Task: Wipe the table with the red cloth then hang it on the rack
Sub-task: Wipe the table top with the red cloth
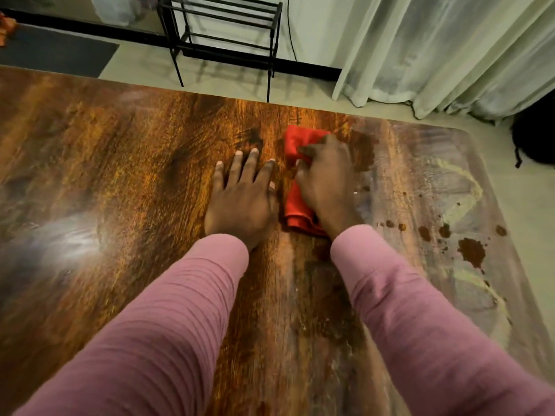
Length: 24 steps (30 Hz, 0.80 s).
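Observation:
The red cloth (295, 205) lies bunched on the brown wooden table (120, 175), a little right of centre. My right hand (326, 181) presses down on it with fingers curled into the fabric, so only the cloth's far and near ends show. My left hand (241, 199) rests flat on the bare wood just left of the cloth, fingers spread, holding nothing. Brown spills (471, 250) and pale smears mark the table's right side. The black metal rack (222, 28) stands on the floor beyond the table's far edge.
White curtains (450, 49) hang at the back right, reaching the floor. A dark mat (54, 52) lies on the floor at the back left. A black object (534, 136) sits on the floor past the table's right corner. A cable runs down the wall beside the rack.

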{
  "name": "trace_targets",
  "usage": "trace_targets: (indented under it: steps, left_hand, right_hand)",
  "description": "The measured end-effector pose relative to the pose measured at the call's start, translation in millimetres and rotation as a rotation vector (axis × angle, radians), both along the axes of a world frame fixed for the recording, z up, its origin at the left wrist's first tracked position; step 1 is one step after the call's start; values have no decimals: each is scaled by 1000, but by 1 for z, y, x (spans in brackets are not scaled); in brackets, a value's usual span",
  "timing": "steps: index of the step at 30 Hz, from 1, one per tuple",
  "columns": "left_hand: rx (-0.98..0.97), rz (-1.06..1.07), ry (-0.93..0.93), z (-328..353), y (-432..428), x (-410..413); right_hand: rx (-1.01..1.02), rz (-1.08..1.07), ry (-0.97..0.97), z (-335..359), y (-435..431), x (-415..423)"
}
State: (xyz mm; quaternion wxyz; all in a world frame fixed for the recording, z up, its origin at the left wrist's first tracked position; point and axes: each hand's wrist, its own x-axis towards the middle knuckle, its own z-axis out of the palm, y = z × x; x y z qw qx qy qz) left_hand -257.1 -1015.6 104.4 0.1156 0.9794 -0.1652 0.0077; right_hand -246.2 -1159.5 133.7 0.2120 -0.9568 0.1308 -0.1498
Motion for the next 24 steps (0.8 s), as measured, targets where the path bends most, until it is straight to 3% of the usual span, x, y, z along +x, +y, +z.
trace_targets:
  steps: [3,7,10,12,20,24]
  left_hand:
    - [-9,-13,2,1,1,0]
    - [0,-27,13,2,2,-2]
    - [0,-26,12,1,2,-1]
    - [8,-25,5,1,1,-1]
    - [6,-35,15,4,2,-2]
    - [11,-27,13,3,2,0]
  right_hand:
    - [-15,45,38,1,-23,2]
    - [46,-294,-40,12,-72,10]
    - [88,-417,-55,19,-77,28]
    - [102,-411,-47,23,-68,44]
    - [26,-55,82,10,-34,64]
    - [18,-288,6,12,-65,48]
